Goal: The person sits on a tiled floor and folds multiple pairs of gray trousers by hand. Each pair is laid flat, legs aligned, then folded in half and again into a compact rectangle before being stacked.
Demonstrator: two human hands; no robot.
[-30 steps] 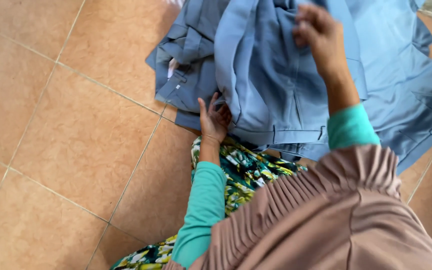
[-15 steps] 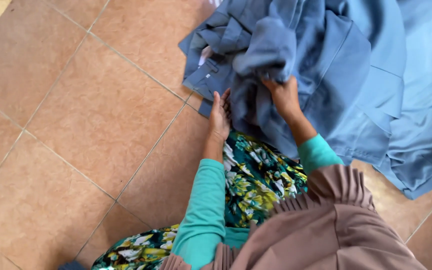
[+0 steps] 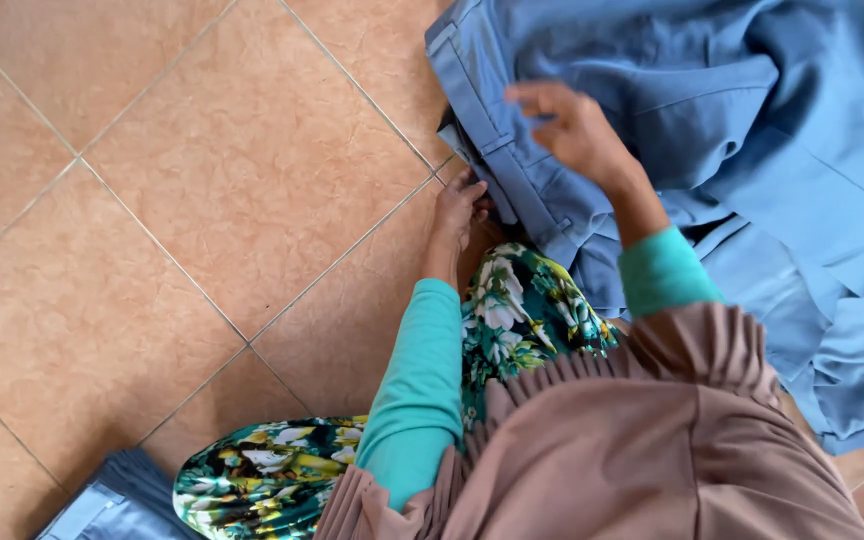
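My left hand (image 3: 457,208) pinches the lower corner of the blue garment's (image 3: 712,130) waistband (image 3: 497,150); my right hand (image 3: 577,130), fingers half curled, rests on the cloth, grip unclear. One garment heap lies on the tiled floor (image 3: 202,200); the waistband runs diagonally, upper-left to lower-right.

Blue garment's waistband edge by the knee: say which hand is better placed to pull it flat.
Probably left. The left hand already touches the blue garment at its lower edge, low by the floor; the right hand lies on top, farther in.

Blue garment (image 3: 712,130), orange-brown floor tiles (image 3: 202,200)
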